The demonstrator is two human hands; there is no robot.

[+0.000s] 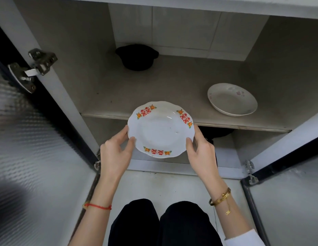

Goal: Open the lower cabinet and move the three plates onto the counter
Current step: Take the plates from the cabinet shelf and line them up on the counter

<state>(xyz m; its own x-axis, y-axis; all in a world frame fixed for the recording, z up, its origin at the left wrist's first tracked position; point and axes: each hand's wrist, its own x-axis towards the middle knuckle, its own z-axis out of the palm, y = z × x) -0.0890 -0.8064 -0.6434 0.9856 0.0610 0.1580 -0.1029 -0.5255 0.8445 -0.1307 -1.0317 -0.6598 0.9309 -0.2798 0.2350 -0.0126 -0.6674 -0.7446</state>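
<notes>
Centrally in the frame, a white plate with red and orange motifs (161,129) was held level in front of the open cabinet, just ahead of the shelf (154,89) edge. It was gripped at its left rim by the left hand (115,155), whose thumb was laid on the upper face while the fingers were curled beneath. Its right rim was gripped in the same way by the right hand (201,151), thumb on top and fingers under. A red string (98,206) was worn on the left wrist and a gold bracelet (220,198) on the right wrist. Toward the right of the frame, a second plate with faint pink flowers (232,99) was seen lying flat on the shelf, well apart from the held one. At the back of the shelf, upper centre, a black pot (137,57) was seen. Both cabinet doors were swung open, the left door (30,148) at the left edge and the right door (287,192) at the lower right. Dark trousers (160,224) were visible at the bottom.
</notes>
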